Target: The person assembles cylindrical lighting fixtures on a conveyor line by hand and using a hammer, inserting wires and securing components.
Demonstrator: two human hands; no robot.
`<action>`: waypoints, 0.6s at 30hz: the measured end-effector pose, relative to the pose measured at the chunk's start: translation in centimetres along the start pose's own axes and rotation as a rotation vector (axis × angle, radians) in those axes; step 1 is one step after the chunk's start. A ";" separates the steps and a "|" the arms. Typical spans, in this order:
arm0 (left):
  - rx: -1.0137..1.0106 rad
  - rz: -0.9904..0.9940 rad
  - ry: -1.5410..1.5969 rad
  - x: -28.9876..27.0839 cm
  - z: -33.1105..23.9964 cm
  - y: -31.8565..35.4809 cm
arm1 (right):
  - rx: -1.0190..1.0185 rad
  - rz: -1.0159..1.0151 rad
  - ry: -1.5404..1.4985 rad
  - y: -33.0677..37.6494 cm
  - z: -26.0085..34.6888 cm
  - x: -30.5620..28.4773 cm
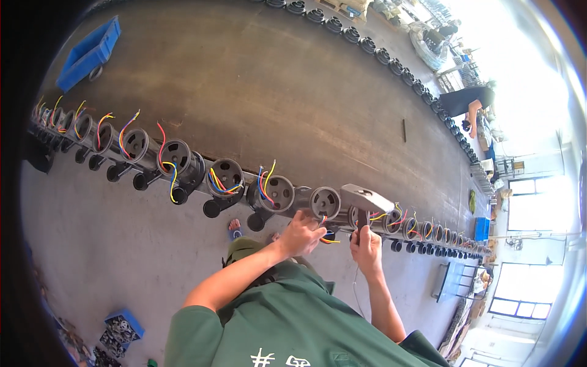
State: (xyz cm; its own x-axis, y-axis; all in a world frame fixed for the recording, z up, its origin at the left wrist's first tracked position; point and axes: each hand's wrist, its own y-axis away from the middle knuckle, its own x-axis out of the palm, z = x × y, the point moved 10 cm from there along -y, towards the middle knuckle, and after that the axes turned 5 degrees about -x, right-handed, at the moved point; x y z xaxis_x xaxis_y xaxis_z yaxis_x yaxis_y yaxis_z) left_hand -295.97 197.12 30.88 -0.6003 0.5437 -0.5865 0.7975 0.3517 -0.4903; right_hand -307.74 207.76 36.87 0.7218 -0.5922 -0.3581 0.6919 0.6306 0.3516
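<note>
While hands work motors, blue bin (124, 330) (floor) holds metal parts (120, 333).

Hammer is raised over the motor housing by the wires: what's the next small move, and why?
Probably a short, controlled tap down. The right hand holds the hammer with its head poised just above the line, while the left hand pinches the coloured wires at the motor housing. Those fingers sit close to the hammer's path, so a light stroke seems safer.
</note>
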 end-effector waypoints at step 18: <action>-0.034 -0.119 -0.007 -1.2 -1.3 -1.2 | -0.250 -0.032 0.391 -2.6 -7.6 1.4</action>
State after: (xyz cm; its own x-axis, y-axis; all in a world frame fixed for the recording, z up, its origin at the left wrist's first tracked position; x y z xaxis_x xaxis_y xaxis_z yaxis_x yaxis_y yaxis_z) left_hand -296.10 197.00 32.97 -0.6914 0.4912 -0.5298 0.7218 0.4395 -0.5346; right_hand -308.67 209.08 28.87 0.6059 -0.4099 -0.6818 0.6535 0.7452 0.1329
